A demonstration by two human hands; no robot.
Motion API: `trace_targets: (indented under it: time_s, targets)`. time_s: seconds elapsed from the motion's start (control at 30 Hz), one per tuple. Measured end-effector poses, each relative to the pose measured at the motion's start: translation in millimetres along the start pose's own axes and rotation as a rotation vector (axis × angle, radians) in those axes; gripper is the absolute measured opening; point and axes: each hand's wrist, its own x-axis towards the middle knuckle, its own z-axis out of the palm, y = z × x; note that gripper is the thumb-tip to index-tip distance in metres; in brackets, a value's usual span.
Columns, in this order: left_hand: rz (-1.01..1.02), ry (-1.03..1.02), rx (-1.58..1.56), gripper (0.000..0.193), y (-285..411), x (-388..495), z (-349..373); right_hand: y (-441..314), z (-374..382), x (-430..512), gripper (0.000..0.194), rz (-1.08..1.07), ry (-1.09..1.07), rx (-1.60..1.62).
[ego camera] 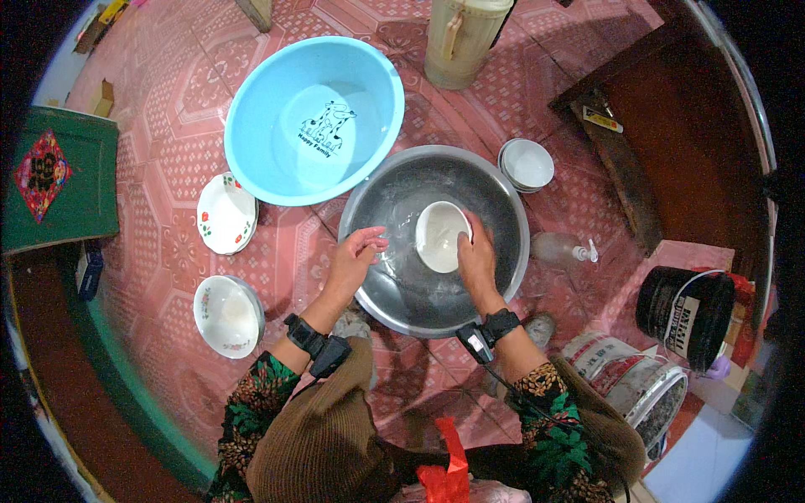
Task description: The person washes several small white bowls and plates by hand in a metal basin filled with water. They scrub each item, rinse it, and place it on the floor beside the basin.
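Observation:
My right hand point(476, 254) grips the rim of a white bowl point(442, 239) from its right side, over a wide metal basin point(434, 314) that holds some water. Over the basin's left part is my left hand point(365, 250), fingers apart and holding nothing. A light blue plastic basin point(321, 135) with a giraffe print stands beyond, close against the metal one. Stacked small white bowls point(528, 165) are at the metal basin's upper right. To the left are flower-patterned plates point(227, 214) and, nearer me, larger patterned bowls point(227, 316).
A clear pump bottle point(563, 248) lies right of the metal basin. A lidded plastic pitcher point(462, 44) stands at the top. A black bucket point(682, 317) and a stained white bucket point(629, 377) are at lower right. A green panel point(94, 176) edges the left.

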Motion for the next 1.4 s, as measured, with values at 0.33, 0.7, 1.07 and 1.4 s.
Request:
trace_targets:
  time_s: [0.33, 0.7, 1.07, 1.4]
  targets:
    - [-0.025, -0.032, -0.039, 0.034, 4, -1, 5, -38, -71, 15, 0.055, -0.410, 0.067, -0.207]
    - [-0.052, -0.089, -0.109, 0.034, 8, -6, -6, 73, -98, 152, 0.040, 0.410, 0.114, 0.798]
    - [-0.071, 0.164, -0.271, 0.032, 21, -18, -51, 190, -74, 210, 0.041, 0.437, 0.083, 0.614]
    - [-0.112, 0.681, -0.650, 0.032, -42, 5, -178, 104, -78, 162, 0.050, 0.048, 0.473, -0.198]
